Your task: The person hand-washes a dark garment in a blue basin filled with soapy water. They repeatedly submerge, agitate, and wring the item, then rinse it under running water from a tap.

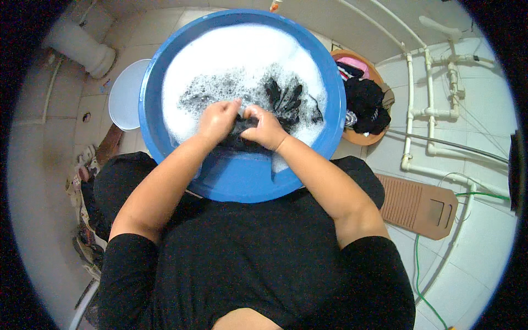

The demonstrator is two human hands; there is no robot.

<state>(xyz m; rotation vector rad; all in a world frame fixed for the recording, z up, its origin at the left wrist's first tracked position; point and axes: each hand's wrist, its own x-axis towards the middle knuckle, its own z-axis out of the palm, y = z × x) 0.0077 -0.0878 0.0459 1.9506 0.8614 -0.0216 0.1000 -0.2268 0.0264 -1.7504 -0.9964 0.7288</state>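
A big blue plastic basin (247, 177) stands before me, with thick white suds (231, 45) over the water in it. Black wet cloth (243, 142) lies bunched near its front side, and part of it pokes up through the foam at the right. My left hand (218, 120) is closed on the black cloth, knuckles up. Close beside it, my right hand (266, 127) grips the same cloth, thumb and fingers curled round a fold. The fingertips of both hands are partly hidden by cloth and foam.
An orange basin (363, 139) of clothes (365, 105) stands right of the blue one. Farther right are a brown washboard (418, 206), white pipes (409, 107) and a green hose (418, 268). At left are a pale round lid or tub (130, 97) and shoes (86, 156).
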